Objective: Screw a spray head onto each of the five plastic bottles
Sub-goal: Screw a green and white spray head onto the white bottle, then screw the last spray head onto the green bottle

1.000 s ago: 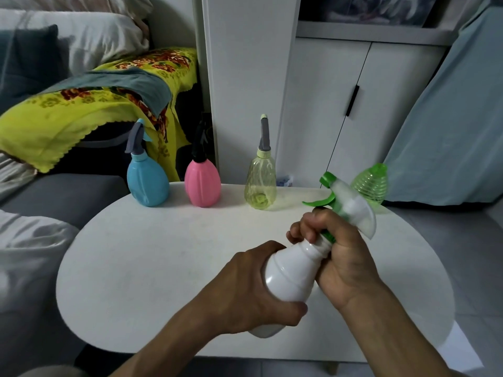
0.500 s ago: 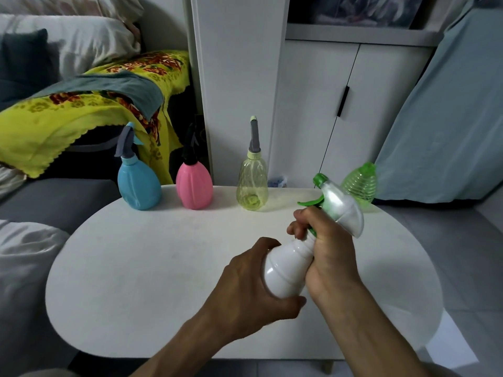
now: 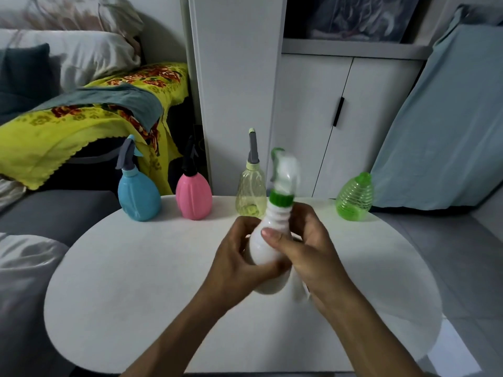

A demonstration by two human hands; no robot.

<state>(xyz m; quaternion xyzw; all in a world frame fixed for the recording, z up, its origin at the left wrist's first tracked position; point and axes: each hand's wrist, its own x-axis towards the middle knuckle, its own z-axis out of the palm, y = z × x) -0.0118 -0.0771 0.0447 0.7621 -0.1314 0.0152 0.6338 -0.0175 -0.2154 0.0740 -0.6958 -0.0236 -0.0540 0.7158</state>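
Observation:
I hold a white bottle (image 3: pixel 265 242) upright above the middle of the white table (image 3: pixel 136 281), its white-and-green spray head (image 3: pixel 284 176) on top and blurred. My left hand (image 3: pixel 235 263) wraps the bottle's body from the left. My right hand (image 3: pixel 313 248) grips it from the right, thumb across the front. Along the table's far edge stand a blue bottle (image 3: pixel 138 197), a pink bottle (image 3: pixel 193 195) and a pale yellow bottle (image 3: pixel 251 194), each with a dark spray head. A green ribbed bottle (image 3: pixel 353 198) at the far right has no spray head.
A grey sofa (image 3: pixel 40 219) with a yellow patterned cloth (image 3: pixel 81 115) and pillows lies to the left. White cupboard doors (image 3: pixel 340 118) stand behind the table. A light blue fabric (image 3: pixel 441 137) leans at the right.
The white bottle has been turned from tilted to upright and lifted toward the table's middle. My right hand slid from the spray head's collar down onto the bottle's body.

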